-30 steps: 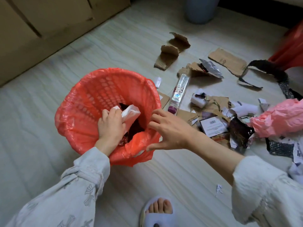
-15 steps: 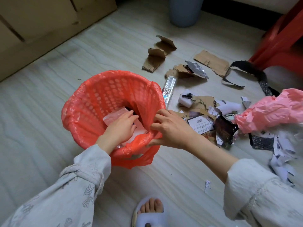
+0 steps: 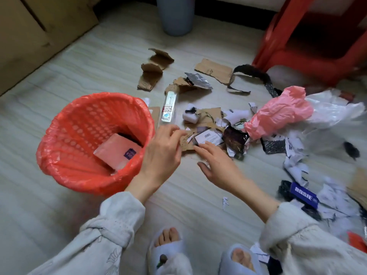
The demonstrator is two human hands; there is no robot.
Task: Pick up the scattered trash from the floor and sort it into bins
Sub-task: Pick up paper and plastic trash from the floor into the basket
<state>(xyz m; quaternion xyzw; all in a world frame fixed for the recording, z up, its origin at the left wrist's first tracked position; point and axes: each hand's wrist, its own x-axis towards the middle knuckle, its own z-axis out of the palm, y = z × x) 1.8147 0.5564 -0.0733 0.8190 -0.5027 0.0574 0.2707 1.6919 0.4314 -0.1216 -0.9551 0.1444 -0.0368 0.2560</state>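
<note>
My right hand [image 3: 216, 165] is open, fingers spread, over the paper scraps [image 3: 208, 136] on the floor [image 3: 99, 66]. My left hand [image 3: 162, 149] pinches a cardboard piece [image 3: 185, 142] beside the red bin [image 3: 95, 141]. A bottle [image 3: 169, 109] lies farther away.

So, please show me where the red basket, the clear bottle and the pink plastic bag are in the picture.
red basket [image 3: 59, 124]: head view, on the far-left rim, covered by the red liner.
clear bottle [image 3: 169, 108]: head view, on the label at its middle.
pink plastic bag [image 3: 278, 114]: head view, on the crumpled middle.
</note>
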